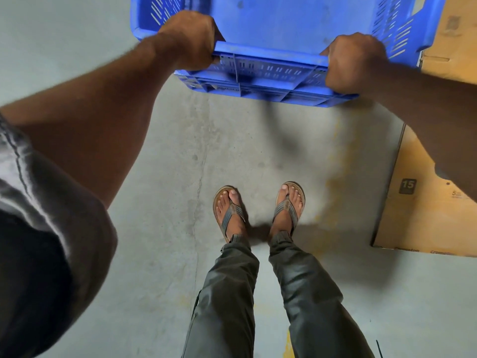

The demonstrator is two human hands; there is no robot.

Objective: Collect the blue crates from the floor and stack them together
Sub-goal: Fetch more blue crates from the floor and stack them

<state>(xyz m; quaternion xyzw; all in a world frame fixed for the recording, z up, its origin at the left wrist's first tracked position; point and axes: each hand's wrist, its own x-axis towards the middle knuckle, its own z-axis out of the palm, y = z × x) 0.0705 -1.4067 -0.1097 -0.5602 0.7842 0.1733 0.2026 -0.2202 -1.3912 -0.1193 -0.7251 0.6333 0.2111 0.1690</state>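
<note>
blue crate (271, 27) beside cardboard boxes (423, 200)

Crate (271, 29) bright blue, slotted walls. Floor (160, 177) pale grey-green, yellow-stained. Cardboard boxes (423, 218) tan. Trousers (232, 293) olive. Sandals (231, 213) brown, grey-striped straps.

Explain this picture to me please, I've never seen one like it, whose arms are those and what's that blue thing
There is no machine here. A camera worn on a person's head looks down, so you see that person's own arms, legs and sandalled feet. The left hand and right hand each grip the near rim of a blue crate, a slotted plastic box that looks lifted off the grey concrete floor. It appears empty. Flat brown cardboard boxes lie on the floor to the right.
</note>
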